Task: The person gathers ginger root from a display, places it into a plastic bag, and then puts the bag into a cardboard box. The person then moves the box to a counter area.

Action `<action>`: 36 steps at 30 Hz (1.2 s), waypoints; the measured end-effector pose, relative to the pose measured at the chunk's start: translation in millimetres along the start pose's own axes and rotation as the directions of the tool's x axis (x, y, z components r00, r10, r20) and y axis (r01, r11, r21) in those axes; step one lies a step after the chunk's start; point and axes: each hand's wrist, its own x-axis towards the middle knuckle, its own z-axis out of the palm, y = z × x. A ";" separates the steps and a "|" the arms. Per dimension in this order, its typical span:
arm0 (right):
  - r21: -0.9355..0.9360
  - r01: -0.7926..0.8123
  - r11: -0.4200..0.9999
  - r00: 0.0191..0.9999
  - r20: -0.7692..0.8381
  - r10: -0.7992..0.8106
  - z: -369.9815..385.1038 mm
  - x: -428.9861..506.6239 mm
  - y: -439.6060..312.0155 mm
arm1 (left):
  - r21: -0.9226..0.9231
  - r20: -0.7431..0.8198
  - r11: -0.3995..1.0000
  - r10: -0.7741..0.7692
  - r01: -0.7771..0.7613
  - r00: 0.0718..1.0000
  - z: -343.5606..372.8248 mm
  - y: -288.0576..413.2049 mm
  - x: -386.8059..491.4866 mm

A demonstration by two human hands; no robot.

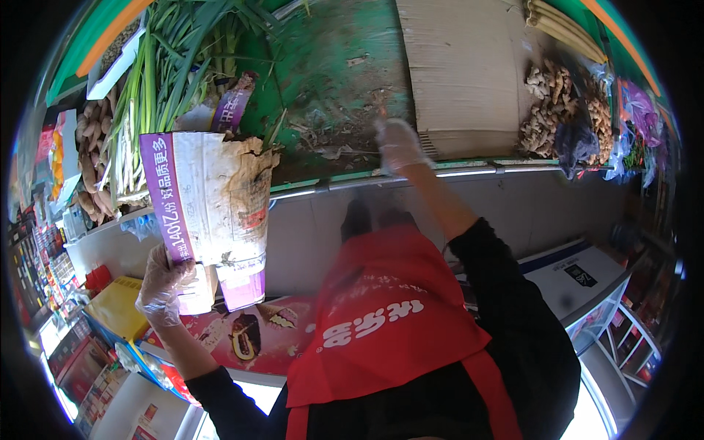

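My left hand (165, 286), in a clear plastic glove, grips the lower left edge of a torn, stained piece of printed cardboard (220, 203) with a purple border. My right hand (400, 146), gloved the same way, reaches over the front of a green display surface (324, 71) strewn with dirt and dry scraps. Something thin and brownish shows blurred at its fingertips; whether the hand holds it cannot be told. A plain cardboard sheet (462, 77) lies flat just to the right of this hand.
Green onions (146, 110) and brown tubers (94, 132) lie at the left. Ginger roots (542, 110) and a dark plastic bag (575, 144) are at the right. A metal rail (467, 171) runs along the display's front edge. A white freezer (577, 275) stands at lower right.
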 end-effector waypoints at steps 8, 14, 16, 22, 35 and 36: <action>-0.241 -0.371 0.897 0.679 0.589 0.439 -38.3 -3.0 -7.1 | -0.036 -0.013 0.998 -0.042 0.042 0.999 1.8 -8.9 3.0; 0.010 -0.135 0.991 0.833 0.543 0.108 7.3 18.8 -36.0 | -0.046 0.032 0.998 -0.035 0.037 0.999 -4.1 -13.8 5.4; 0.128 -0.002 0.992 0.866 0.496 -0.062 25.2 31.3 -59.3 | -0.062 0.027 0.998 -0.025 0.027 0.999 -4.2 -16.1 4.8; 0.675 -0.188 0.713 0.897 0.414 -0.156 42.1 76.3 -97.8 | -0.073 0.009 0.996 -0.054 0.054 0.999 -5.1 -18.5 -1.2; -0.180 -0.113 0.977 0.862 0.472 0.187 2.7 55.8 31.0 | -0.064 -0.049 0.995 -0.085 0.082 0.995 -0.6 -30.2 -4.8; -0.073 -0.039 0.997 0.895 0.442 0.067 8.5 57.8 13.6 | -0.029 -0.057 0.996 -0.082 0.080 0.995 -1.4 -30.0 -3.0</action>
